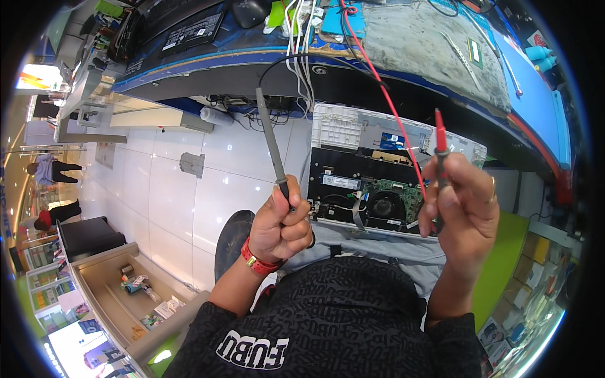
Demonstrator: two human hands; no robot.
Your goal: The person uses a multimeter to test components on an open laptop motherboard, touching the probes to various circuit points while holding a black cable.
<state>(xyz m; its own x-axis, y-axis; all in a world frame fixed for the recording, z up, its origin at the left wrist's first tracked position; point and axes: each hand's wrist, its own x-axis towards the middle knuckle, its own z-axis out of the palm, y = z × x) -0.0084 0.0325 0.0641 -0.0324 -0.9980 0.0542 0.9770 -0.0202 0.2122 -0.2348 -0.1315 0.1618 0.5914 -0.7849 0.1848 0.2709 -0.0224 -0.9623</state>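
Observation:
My left hand, with a red watch strap at its wrist, is closed round a grey-and-black multimeter probe that points up and away. In my right hand, a ring on one finger, a red-tipped multimeter probe stands nearly upright. A red lead runs from the bench down to the right hand; a thin black lead arcs to the left probe's far end. Below and between the hands, an opened laptop rests across my lap, its fan and green circuit board exposed. Neither probe tip appears to touch it.
Beyond the laptop runs a workbench with a worn grey mat, tweezers, a black laptop battery and white cables hanging over its edge. An open drawer lies lower left. Two people stand far left.

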